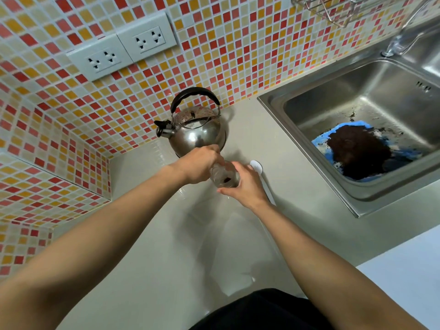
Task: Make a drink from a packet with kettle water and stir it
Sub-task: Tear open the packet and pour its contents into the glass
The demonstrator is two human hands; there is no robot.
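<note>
Both hands on the glass — left hand fingers pinch over the rim, right hand wraps it; we'd steady it, emptying fully.

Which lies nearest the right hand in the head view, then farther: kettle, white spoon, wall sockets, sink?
1. White spoon: touching the right hand, at its right.
2. Kettle: just behind.
3. Sink: far right.
4. Wall sockets: up the wall, behind-left.
</note>
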